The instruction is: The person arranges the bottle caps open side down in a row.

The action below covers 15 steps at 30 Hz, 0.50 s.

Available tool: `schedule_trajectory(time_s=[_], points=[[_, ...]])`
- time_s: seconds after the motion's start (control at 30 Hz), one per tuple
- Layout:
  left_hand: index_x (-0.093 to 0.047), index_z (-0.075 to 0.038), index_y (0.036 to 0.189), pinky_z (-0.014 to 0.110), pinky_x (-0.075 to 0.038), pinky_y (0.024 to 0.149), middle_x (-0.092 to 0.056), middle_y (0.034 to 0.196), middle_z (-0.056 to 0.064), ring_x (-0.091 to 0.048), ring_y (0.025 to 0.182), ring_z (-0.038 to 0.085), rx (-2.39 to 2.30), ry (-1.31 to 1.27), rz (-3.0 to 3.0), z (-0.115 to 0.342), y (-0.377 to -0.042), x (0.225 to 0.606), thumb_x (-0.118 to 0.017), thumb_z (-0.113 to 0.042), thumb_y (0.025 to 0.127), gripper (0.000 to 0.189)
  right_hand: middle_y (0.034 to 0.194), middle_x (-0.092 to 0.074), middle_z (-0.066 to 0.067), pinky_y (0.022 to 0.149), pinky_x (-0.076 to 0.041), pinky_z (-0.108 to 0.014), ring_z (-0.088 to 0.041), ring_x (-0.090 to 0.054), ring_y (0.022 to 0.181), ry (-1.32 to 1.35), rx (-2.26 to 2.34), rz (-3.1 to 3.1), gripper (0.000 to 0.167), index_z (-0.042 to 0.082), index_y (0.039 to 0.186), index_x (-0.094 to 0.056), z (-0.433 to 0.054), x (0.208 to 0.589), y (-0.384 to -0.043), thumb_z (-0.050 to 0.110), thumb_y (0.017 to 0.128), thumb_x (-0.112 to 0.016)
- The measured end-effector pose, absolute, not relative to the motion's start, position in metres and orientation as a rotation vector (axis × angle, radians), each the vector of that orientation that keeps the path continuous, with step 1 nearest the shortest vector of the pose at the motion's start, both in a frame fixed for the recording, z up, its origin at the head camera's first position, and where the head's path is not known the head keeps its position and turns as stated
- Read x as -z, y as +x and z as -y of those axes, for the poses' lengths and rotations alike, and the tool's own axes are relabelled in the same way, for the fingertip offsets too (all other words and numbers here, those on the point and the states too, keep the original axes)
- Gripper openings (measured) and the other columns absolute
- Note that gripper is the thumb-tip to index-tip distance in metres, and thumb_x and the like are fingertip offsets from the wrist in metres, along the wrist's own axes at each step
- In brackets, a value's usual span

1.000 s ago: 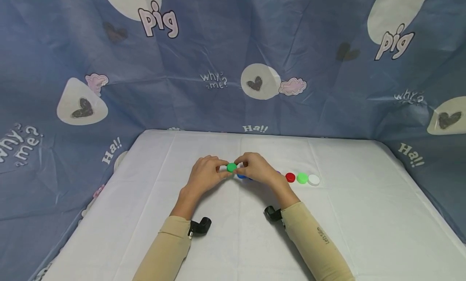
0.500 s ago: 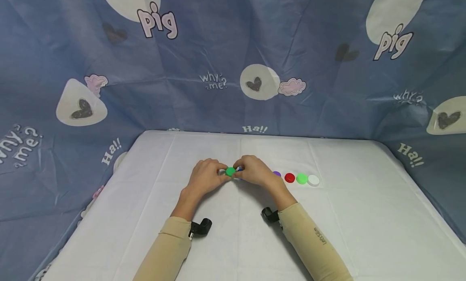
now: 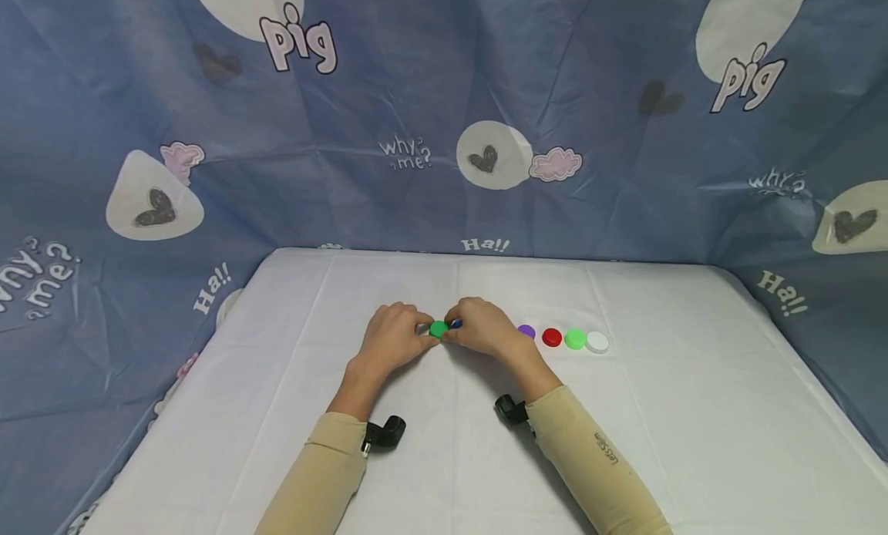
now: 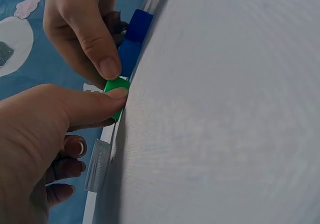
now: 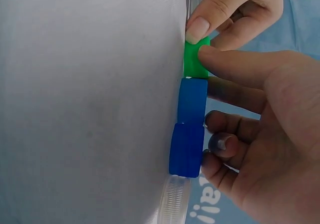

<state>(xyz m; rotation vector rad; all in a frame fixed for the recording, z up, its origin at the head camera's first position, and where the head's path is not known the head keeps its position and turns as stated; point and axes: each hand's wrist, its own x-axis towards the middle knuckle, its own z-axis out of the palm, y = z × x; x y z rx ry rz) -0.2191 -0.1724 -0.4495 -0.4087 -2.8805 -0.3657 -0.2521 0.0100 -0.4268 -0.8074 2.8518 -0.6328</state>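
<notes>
A green bottle cap (image 3: pixel 438 329) is on the white cloth, pinched from both sides. My left hand (image 3: pixel 392 338) grips its left side with thumb and fingers, the thumb lying over the cap's near side in the left wrist view. From the other side my right hand (image 3: pixel 486 327) pinches the same cap, its thumb (image 5: pixel 215 57) on the near face. Beside the green cap, a lighter blue cap (image 5: pixel 192 102) and a dark blue cap (image 5: pixel 186 151) stand in line under my right hand. A clear ridged cap (image 4: pixel 97 165) sits by my left fingers.
Rightward the row goes on with purple (image 3: pixel 526 331), red (image 3: pixel 552 337), light green (image 3: pixel 575 338) and white (image 3: pixel 597 342) caps. Another clear ridged cap (image 5: pixel 174 199) follows the dark blue one. A blue printed curtain (image 3: pixel 388 211) hangs behind the white-covered table (image 3: pixel 694 412).
Both hands have brought the green cap slightly down and toward me, into the row. My right hand has shifted left, uncovering the purple cap.
</notes>
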Motion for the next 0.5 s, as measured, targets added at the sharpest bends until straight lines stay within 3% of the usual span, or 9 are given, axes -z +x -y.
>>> schedule_trajectory(time_s=[0.37, 0.5], points=[[-0.077, -0.027, 0.113, 0.039, -0.047, 0.078, -0.071, 0.085, -0.003, -0.059, 0.078, 0.016, 0.346, -0.421, 2.894, 0.174, -0.2201, 0.4505, -0.08, -0.043, 0.08, 0.037, 0.109, -0.072, -0.003, 0.087, -0.051, -0.037, -0.016, -0.061, 0.094, -0.809, 0.625, -2.854, 0.033, 0.015, 0.114, -0.075, -0.0106, 0.4271, -0.2532, 0.031, 0.085, -0.077], [-0.075, -0.027, 0.117, 0.041, -0.048, 0.08, -0.074, 0.096, -0.002, -0.064, 0.087, 0.02, 0.339, -0.41, 2.902, 0.177, -0.2199, 0.45, -0.079, -0.046, 0.08, 0.042, 0.114, -0.071, -0.004, 0.091, -0.051, -0.038, -0.017, -0.063, 0.1, -0.822, 0.64, -2.864, 0.037, 0.015, 0.118, -0.073, -0.0092, 0.4263, -0.2536, 0.032, 0.085, -0.077]])
